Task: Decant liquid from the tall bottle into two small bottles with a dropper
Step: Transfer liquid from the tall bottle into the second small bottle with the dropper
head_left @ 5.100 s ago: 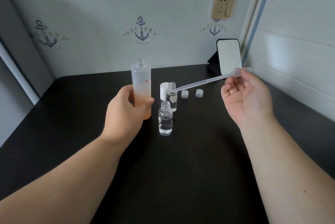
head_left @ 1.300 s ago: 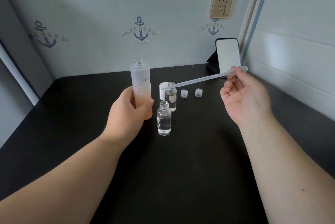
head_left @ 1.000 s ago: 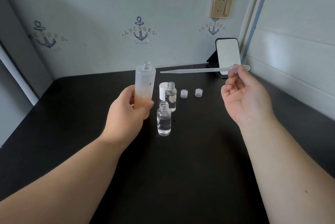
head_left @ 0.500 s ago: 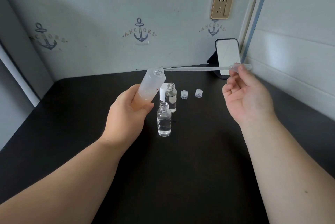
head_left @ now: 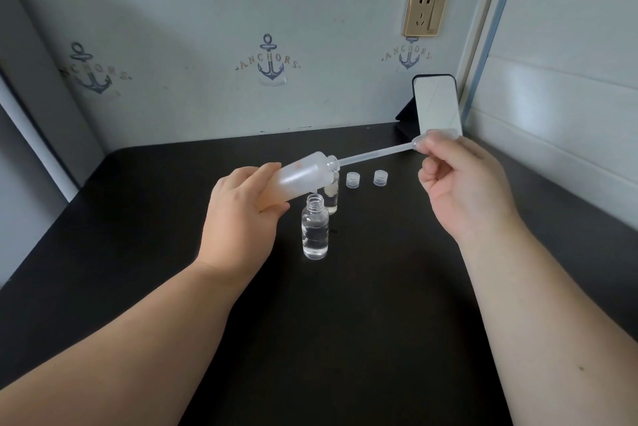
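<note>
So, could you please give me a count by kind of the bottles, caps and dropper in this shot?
Tall bottle: 1, tilted in the left hand
Small bottles: 2, near and far
Small caps: 2, and
Dropper: 1, pinched by the right hand
Total: 6

wall (head_left: 207, 11) | anchor decals (head_left: 270, 61) read "ANCHORS" | left one probably the same, blurred
</note>
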A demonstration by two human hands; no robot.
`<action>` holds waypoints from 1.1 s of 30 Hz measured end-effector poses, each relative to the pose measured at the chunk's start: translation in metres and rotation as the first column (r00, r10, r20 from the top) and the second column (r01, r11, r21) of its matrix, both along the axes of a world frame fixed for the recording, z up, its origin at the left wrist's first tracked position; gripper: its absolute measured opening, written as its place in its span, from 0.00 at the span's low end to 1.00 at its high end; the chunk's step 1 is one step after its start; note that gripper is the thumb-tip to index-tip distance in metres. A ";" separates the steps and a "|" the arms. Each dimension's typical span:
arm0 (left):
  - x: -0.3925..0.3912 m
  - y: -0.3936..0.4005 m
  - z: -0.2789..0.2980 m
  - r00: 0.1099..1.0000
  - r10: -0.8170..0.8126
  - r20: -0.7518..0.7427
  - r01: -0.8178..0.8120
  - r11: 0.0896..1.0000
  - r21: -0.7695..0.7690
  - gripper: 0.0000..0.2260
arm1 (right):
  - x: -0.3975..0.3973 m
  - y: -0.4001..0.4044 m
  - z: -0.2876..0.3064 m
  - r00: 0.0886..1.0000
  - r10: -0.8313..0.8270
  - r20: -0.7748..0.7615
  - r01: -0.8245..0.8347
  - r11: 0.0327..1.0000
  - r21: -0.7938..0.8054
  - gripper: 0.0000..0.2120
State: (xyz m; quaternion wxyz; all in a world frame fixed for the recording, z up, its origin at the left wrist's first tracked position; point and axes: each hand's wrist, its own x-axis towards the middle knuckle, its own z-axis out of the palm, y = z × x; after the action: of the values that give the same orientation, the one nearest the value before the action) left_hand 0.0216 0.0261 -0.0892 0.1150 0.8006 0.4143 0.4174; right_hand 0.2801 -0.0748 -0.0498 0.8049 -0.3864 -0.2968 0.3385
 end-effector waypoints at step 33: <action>0.004 0.001 -0.002 1.000 -0.004 -0.015 0.005 0.999 0.048 0.26 | -0.016 0.005 -0.008 0.980 0.131 0.152 -0.113 0.986 -0.123 0.08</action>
State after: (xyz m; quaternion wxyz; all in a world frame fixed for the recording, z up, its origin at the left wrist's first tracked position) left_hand 0.0256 0.0268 -0.0908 0.0937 0.8070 0.4033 0.4211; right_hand 0.2638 -0.0702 -0.0577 0.7331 -0.4384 -0.3636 0.3716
